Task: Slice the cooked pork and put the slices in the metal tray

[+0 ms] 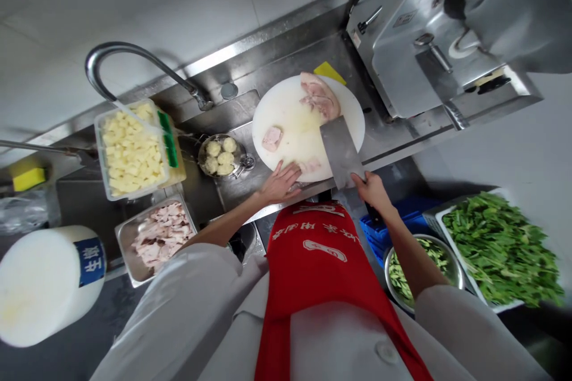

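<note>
My right hand [373,190] grips the handle of a cleaver [342,152], its broad blade lying over the right front part of a round white cutting board [290,101]. At the board's front edge my left hand [282,181] rests with fingers stretched out. Just beyond its fingertips lie thin pale slices of meat [310,164]. A small chunk of meat [272,139] sits on the board's left side. Toward the back right is a larger piece of pale pink meat [320,95], close to the cleaver's far corner.
Left of the board stand a colander [222,155] with several pale balls, a tub of pale cubes [134,152] under a faucet [143,53], and a steel tray [125,244] of cut meat. A slicing machine [415,53] is at right, with leafy greens [503,250] below.
</note>
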Motion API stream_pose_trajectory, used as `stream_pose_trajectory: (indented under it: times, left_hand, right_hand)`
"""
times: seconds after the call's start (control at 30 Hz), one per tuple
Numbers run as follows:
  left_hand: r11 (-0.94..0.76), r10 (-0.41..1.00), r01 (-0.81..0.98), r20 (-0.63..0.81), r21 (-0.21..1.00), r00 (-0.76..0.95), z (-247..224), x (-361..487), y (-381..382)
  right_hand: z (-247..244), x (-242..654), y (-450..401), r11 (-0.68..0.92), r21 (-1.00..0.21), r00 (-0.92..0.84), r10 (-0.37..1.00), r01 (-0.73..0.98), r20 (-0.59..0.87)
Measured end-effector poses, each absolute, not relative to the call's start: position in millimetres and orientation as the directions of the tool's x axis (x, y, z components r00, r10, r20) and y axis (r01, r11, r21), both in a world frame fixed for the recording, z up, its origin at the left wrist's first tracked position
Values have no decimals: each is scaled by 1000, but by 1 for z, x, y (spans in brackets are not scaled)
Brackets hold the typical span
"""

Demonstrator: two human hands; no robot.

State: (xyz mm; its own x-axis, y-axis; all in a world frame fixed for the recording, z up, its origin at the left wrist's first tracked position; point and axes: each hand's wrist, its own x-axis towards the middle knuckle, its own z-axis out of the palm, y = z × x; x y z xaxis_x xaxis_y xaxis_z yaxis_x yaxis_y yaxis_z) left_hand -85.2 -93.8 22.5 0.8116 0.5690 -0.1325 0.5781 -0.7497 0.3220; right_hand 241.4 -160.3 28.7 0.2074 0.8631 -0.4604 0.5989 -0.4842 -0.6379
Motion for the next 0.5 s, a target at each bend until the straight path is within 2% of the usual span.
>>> stream_pose_trajectory:
  times: [0.07, 0.17, 0.5]
  left_hand:
    - [-730, 594, 599, -128, 330, 794, 24, -81, -97]
    - [-719, 602, 601, -118, 349, 789, 22, -62, -98]
    - [-738, 547, 586, -213, 335, 810, 7, -30, -88]
  right_hand:
    - [18, 250, -161, -571, -704, 145, 809, 422, -570]
    - [3, 253, -161, -640, -729, 64, 760, 241, -647]
    - [-9, 251, -141, -632, -733, -49, 748, 253, -662]
